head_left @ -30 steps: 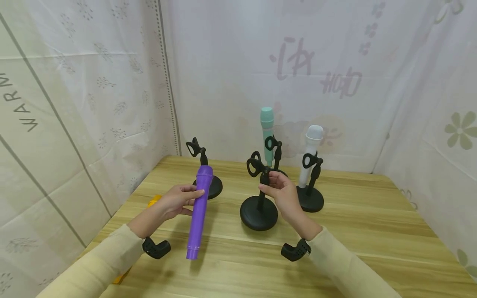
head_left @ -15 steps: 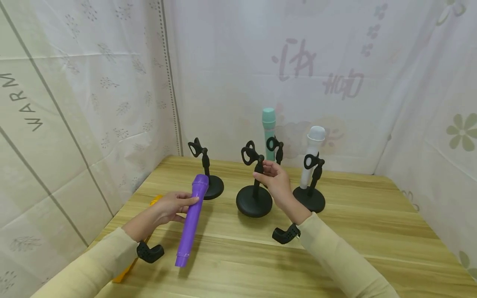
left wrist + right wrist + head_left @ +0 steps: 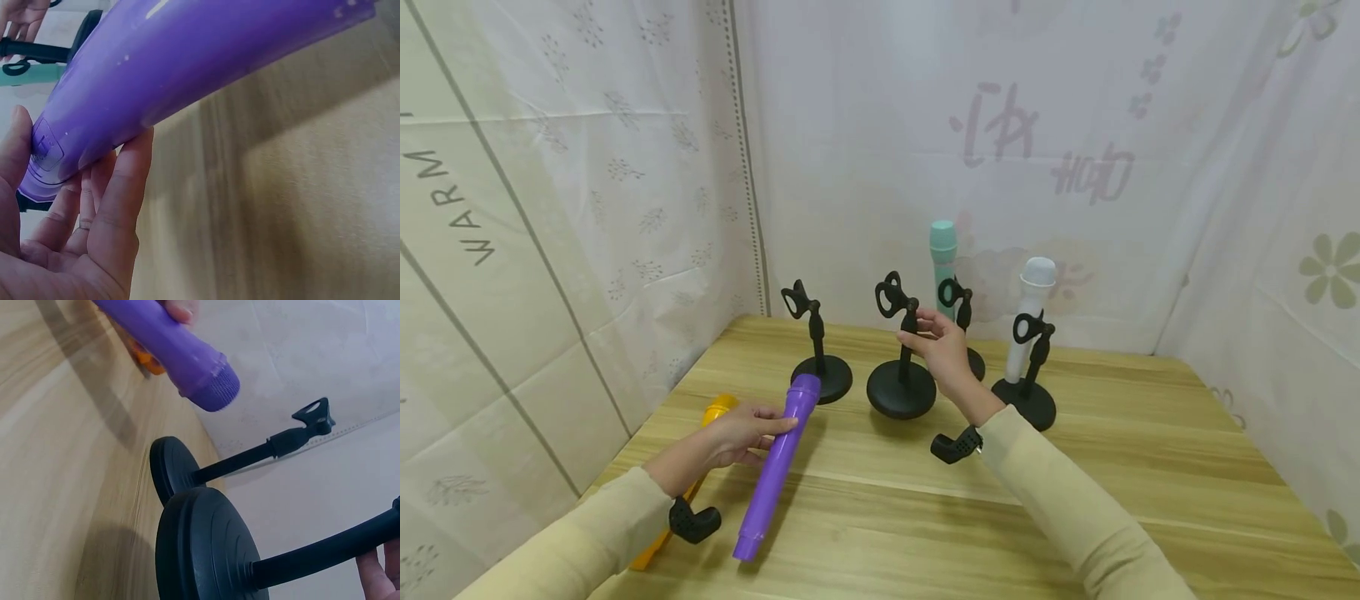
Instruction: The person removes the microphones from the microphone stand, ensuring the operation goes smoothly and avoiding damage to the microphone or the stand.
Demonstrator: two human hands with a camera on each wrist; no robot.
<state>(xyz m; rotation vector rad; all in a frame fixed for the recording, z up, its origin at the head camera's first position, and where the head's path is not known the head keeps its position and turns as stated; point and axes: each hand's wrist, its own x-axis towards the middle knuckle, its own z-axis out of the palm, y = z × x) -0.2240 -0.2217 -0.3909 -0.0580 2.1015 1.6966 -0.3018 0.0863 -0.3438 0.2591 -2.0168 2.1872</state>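
The left hand (image 3: pixel 739 434) is pinching a purple microphone (image 3: pixel 774 475) below its head, above the bench (image 3: pixel 1150 467), and the right hand (image 3: pixel 950 358) is grasping a black stand (image 3: pixel 905 363) by its post, the microphone probably being light, stiff, slightly slippery and better balancing when held midway.

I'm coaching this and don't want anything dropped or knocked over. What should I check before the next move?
1. Purple microphone gripped: ok, the left hand holds it near its head.
2. Black stand gripped: ok, the right hand holds its pole.
3. Clip on that stand free of a microphone: ok.
4. Its base flat on the table: not ok, it looks raised.
5. Orange microphone fully visible: not ok, the left arm hides part.
6. Teal microphone supported at its lower end: cannot tell, hidden.
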